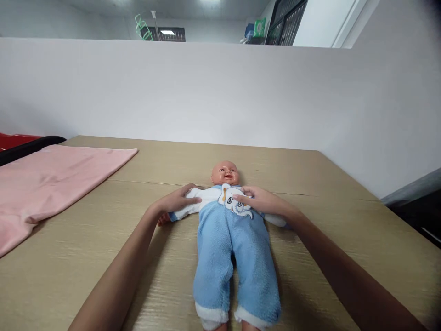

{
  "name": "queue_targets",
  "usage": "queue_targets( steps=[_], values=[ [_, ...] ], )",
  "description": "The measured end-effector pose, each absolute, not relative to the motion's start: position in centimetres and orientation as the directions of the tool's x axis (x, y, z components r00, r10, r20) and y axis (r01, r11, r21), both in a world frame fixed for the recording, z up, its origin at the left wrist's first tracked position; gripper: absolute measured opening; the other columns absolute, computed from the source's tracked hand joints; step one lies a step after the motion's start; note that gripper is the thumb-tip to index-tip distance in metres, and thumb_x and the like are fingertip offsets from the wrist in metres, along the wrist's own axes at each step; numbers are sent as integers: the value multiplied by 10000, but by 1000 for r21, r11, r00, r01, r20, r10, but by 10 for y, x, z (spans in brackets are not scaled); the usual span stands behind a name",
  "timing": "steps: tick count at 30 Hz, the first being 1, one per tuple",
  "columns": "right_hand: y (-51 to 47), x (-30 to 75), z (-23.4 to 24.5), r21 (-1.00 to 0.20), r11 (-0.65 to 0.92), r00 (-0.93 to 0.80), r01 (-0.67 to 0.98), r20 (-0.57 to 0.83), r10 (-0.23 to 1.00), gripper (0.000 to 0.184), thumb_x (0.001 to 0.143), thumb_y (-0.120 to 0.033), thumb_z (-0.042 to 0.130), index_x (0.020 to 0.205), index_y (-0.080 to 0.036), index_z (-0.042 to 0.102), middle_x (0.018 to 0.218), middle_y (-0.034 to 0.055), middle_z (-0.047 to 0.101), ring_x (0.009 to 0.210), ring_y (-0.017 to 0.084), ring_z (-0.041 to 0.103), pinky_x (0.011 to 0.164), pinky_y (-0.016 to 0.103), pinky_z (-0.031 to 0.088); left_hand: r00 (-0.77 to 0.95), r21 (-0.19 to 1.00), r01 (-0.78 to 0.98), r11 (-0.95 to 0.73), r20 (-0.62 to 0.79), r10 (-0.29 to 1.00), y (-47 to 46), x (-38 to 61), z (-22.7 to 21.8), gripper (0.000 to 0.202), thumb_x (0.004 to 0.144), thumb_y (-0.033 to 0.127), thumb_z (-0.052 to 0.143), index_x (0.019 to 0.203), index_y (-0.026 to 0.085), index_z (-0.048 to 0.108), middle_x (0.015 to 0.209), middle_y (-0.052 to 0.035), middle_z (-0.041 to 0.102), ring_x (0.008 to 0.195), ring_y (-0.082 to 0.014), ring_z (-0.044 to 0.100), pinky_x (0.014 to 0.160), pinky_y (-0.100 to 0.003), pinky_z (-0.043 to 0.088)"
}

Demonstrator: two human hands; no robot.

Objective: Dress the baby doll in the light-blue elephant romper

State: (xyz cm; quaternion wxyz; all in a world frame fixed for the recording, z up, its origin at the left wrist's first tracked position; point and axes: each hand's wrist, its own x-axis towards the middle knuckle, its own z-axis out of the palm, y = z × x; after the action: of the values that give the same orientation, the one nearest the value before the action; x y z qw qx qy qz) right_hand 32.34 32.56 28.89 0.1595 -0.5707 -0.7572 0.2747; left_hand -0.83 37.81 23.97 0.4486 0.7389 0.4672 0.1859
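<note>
Tan wood-grain worktop (pixel 51 289), and lying face-up mid-scene, the bald plastic baby doll in blue-and-white fleece (pixel 223 230)! Left hand (pixel 176 201): fingers curled round the white fleece sleeve (pixel 208 195). Right hand (pixel 263 201): half-bent on the chest, grip unclear. Doll's dressed already; handling looks unfinished, smooth pink cloth (pixel 69 179) untouched at left.

The one view looks from the person's head, forward and down along the table (pixel 82 239) to the wall (pixel 206 92), with a strip of room showing over its top. It faces the doll (pixel 229 230) from the foot end, so near that the bottom edge cuts off its feet. The forearms (pixel 127 262) enter from the lower left and right.
</note>
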Motion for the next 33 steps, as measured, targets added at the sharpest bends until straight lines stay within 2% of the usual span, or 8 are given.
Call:
queue_targets(
  steps=[6,9,13,16,19,24,28,33],
  values=[
    [298,377,252,-732,295,-287,614,141,947,366,1021,-584,640,1136,-243,707,1119,57,786,1023,273,710,912,381,535,500,760,603,-241,-126,857,377,0,249,628,906,578,676,1420,225,597,1485,-110,659,1349,-348,603,1179,-481,449],
    [281,383,234,-611,389,-236,689,319,918,245,1045,-490,643,1071,-249,685,1029,61,743,957,267,672,872,402,519,442,704,577,-414,157,883,369,27,259,470,948,426,612,1359,198,619,1472,-132,645,1413,-344,540,1243,-523,382],
    [268,393,216,-377,484,-245,790,529,812,127,1039,-376,681,1092,-261,669,1087,85,717,1061,302,659,964,473,515,570,536,408,-739,483,665,342,92,280,258,1044,340,578,1263,226,652,1364,-94,703,1356,-285,574,1225,-460,395],
    [266,415,208,-238,515,-288,824,607,741,181,1032,-323,693,1210,-287,690,1200,106,705,1154,325,664,1044,527,506,705,397,404,-824,439,557,325,141,287,257,1066,381,607,1274,239,658,1365,-86,706,1308,-293,588,1176,-463,425],
    [265,446,207,-193,563,-396,804,533,748,354,1019,-325,709,1369,-331,657,1340,116,675,1241,334,655,1070,539,527,787,233,477,-847,316,530,321,175,283,305,1063,373,618,1302,187,655,1338,-104,721,1250,-311,616,1075,-477,464],
    [262,494,213,-342,485,-420,805,249,873,720,923,-441,802,1574,-349,507,1502,132,631,1335,397,640,1060,570,588,800,92,568,-818,170,575,330,192,267,323,1024,372,675,1242,134,682,1282,-143,742,1215,-336,634,987,-488,489],
    [257,507,220,-498,307,-245,811,188,951,486,926,-461,777,1384,-332,680,1178,105,769,961,309,756,821,470,666,800,108,560,-821,185,570,332,191,261,250,1025,341,669,1195,160,696,1240,-120,758,1188,-334,638,948,-489,493],
    [261,492,231,-798,212,43,563,284,958,475,809,-477,915,1195,-306,697,1006,45,762,856,223,742,744,338,666,841,156,496,-854,159,518,334,188,267,211,1061,338,636,1217,207,688,1238,-85,745,1153,-329,654,917,-480,501]
  ],
)
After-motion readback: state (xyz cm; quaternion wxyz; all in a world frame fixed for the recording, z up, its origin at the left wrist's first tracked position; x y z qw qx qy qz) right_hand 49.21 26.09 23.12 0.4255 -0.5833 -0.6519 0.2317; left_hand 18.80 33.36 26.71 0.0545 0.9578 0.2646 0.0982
